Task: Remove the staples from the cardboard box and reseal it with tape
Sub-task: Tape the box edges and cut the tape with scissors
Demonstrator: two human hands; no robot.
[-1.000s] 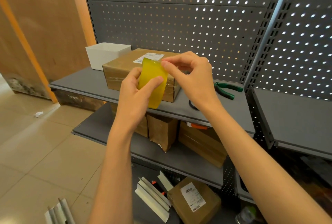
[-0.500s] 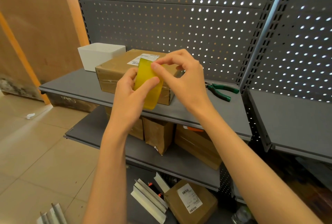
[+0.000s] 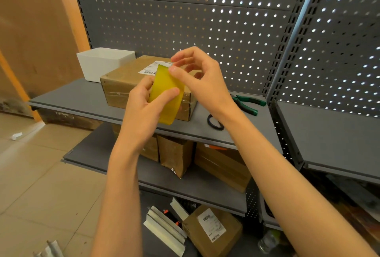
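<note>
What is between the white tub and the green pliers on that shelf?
The cardboard box sits between the white tub and pliers, seen from the head camera.

Glossy yellow tape roll (image 3: 166, 92), matt brown cardboard box (image 3: 123, 80), matt grey perforated metal shelf (image 3: 82, 97).

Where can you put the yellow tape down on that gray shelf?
Bare gray shelf lies in front of the white bin, left of the cardboard box. The neighboring shelf on the right looks bare too. It's crowded between the box, black ring and green pliers.
</note>
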